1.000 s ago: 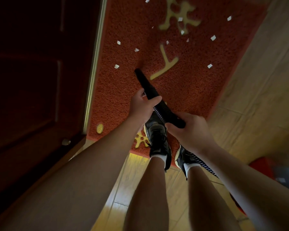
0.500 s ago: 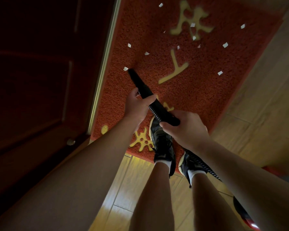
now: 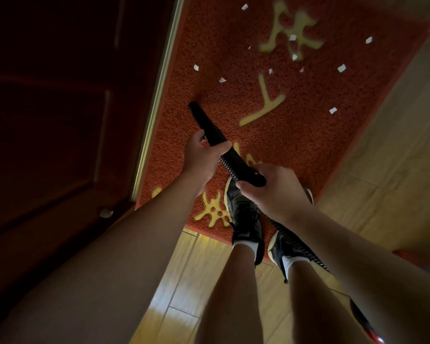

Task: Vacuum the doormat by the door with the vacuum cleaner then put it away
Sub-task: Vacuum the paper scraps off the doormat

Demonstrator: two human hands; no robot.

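**NOZZLE ON DOORMAT: HAZARDS AND GRIP**

Hazard 1: the nozzle (image 3: 205, 122) tip sits on the doormat (image 3: 308, 155) near the threshold strip (image 3: 159, 95) of the door (image 3: 60, 120); a stroke angled further left would likely strike it. Hazard 2: the hose (image 3: 305, 253) trails past the shoes (image 3: 243, 214); a step back may snag it. Hazard 3: paper scraps (image 3: 341, 68) lie well ahead of the tip and short strokes could miss them. The left hand (image 3: 201, 160) wraps the rigid tube, thumb across the top. The right hand (image 3: 276, 192) grips the ribbed section just behind, fingers curled round it. The tube runs diagonally through both fists
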